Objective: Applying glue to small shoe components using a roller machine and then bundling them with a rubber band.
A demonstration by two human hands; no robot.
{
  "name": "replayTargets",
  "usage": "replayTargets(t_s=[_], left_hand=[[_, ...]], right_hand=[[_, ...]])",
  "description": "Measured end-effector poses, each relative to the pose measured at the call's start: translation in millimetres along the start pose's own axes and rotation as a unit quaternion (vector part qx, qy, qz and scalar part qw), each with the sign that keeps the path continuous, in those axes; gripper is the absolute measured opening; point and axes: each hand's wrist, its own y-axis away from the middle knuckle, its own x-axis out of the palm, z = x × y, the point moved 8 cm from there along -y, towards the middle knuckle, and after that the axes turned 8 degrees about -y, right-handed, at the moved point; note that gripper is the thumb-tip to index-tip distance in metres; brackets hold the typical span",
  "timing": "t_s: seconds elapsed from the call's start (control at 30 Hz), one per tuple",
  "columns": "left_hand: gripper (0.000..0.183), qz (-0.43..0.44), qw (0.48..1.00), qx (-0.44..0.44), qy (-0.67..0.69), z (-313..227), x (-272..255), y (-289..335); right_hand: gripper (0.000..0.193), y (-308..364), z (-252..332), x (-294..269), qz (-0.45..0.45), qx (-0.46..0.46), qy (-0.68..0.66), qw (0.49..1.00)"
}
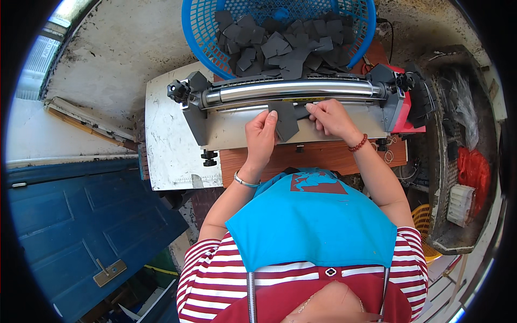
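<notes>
My left hand [260,135] grips a flat dark grey piece [286,123], its thumb lying on the top face. From the right, my right hand [332,118] pinches a narrow dark strip [302,111] at that piece's edge; whether the strip belongs to the same piece I cannot tell. Both hands are over the metal feed plate [231,129] of a roller machine, just in front of its shiny roller [291,90]. Behind the machine, a blue plastic basket [198,46] holds a heap of similar dark grey pieces [280,46].
Black knobs [179,90] stick out at the machine's ends, and its right side has a red panel [402,116]. It stands on a brown wooden board [258,164] beside a white tabletop [169,134]. At right are a trough [458,237] and a yellow basket [423,220].
</notes>
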Motion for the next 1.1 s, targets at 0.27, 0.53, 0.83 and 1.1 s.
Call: replayTargets(t_s=[0.27, 0.53, 0.83, 1.1], left_hand=[[0.023, 0.010, 0.998, -0.037, 0.056, 3.7, 7.4, 3.9], [0.025, -0.034, 0.998, -0.021, 0.050, 0.6, -13.0, 3.8], [0.022, 0.002, 0.999, -0.014, 0.043, 2.1, 6.1, 4.6], [0.024, 0.022, 0.998, 0.006, 0.065, -3.7, 9.1, 6.1]], right_hand=[[0.040, 22.6, 3.0, 37.0, 0.137, -0.004, -0.071, 0.988], [0.041, 2.4, -13.8, 6.3, 0.109, 0.074, 0.013, 0.991], [0.045, 15.6, 14.7, 34.6, 0.091, -0.052, -0.021, 0.994], [0.037, 4.7, -14.0, 0.3, 0.079, 0.054, 0.013, 0.995]])
